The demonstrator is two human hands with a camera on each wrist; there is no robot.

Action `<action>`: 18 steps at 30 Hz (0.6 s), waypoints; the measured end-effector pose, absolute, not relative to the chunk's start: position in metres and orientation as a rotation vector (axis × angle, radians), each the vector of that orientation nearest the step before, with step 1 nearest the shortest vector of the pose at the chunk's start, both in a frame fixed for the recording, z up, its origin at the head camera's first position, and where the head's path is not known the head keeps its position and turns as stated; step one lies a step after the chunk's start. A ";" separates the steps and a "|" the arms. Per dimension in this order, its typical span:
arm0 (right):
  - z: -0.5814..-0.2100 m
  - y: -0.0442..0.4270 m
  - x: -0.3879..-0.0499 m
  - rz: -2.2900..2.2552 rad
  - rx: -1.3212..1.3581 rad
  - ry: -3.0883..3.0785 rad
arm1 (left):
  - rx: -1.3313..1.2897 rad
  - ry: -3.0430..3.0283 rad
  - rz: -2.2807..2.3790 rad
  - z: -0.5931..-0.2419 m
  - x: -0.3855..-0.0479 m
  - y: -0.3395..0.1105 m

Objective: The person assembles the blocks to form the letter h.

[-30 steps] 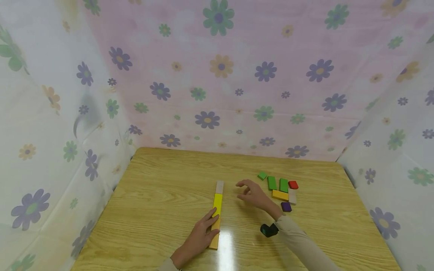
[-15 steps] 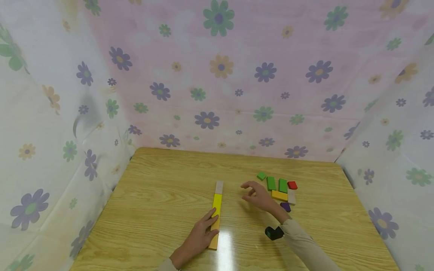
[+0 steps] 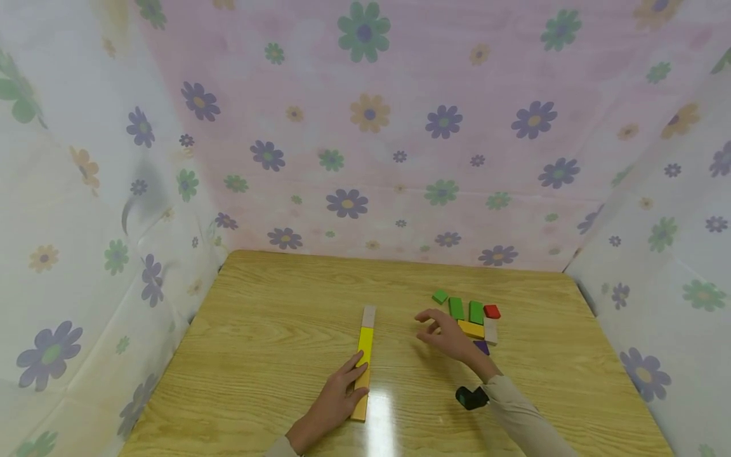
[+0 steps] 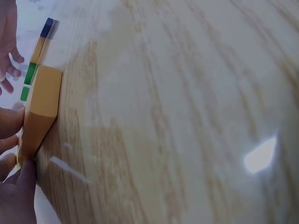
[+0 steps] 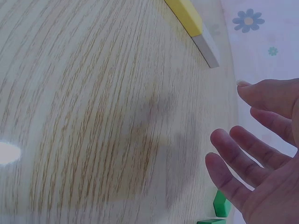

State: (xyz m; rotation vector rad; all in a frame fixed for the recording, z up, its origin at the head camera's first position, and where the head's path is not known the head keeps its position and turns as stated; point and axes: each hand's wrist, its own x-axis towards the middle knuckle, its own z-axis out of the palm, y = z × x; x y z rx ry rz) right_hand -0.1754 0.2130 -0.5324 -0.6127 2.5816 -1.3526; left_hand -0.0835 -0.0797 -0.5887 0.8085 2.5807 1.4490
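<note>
Along the middle of the tabletop (image 3: 274, 355) runs a straight row of blocks (image 3: 365, 343), end to end: greyish pale at the far tip, bright yellow next, smooth orange at the near end. The left hand's grip (image 3: 338, 388) rests across it, fingers extended and spread. The right hand's grip (image 3: 450, 336), fingers slightly bent, thumb parted, holds nothing, near loose blocks (image 3: 471, 329) in green, red, orange, pale and purple
</note>
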 end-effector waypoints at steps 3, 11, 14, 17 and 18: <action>-0.533 0.217 -0.175 -1.344 -0.601 2.597 | 0.797 2.583 1.445 -0.587 -0.083 -0.079; -0.531 0.226 -0.175 -1.338 -0.581 2.630 | 0.778 2.570 1.449 -0.583 -0.082 -0.079; -0.530 0.229 -0.174 -1.329 -0.552 2.638 | 0.774 2.566 1.448 -0.583 -0.082 -0.079; -0.530 0.233 -0.174 -1.337 -0.526 2.636 | 0.769 2.561 1.449 -0.583 -0.082 -0.079; -0.530 0.235 -0.174 -1.340 -0.519 2.636 | 0.768 2.559 1.449 -0.583 -0.082 -0.079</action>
